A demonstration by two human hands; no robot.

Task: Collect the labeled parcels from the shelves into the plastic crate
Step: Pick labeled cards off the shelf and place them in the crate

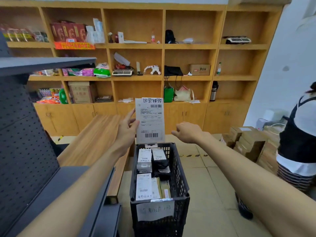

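Note:
My left hand (127,130) grips the left edge of a flat white labeled parcel (150,120), held upright above the far end of the black plastic crate (178,168). Barcodes and handwritten characters show on the parcel's face. My right hand (187,132) hovers just right of the parcel with fingers loosely curled and nothing in them. The crate stands on the floor below, holding several labeled parcels (144,185), white and black. A paper note (155,210) is taped to the crate's near wall.
A grey pegboard shelf unit (25,134) stands at my left, with a wooden counter (95,139) beyond it. Wooden wall shelving (162,47) fills the back. Stacked cardboard boxes (251,142) and a person in an apron (297,141) are at the right.

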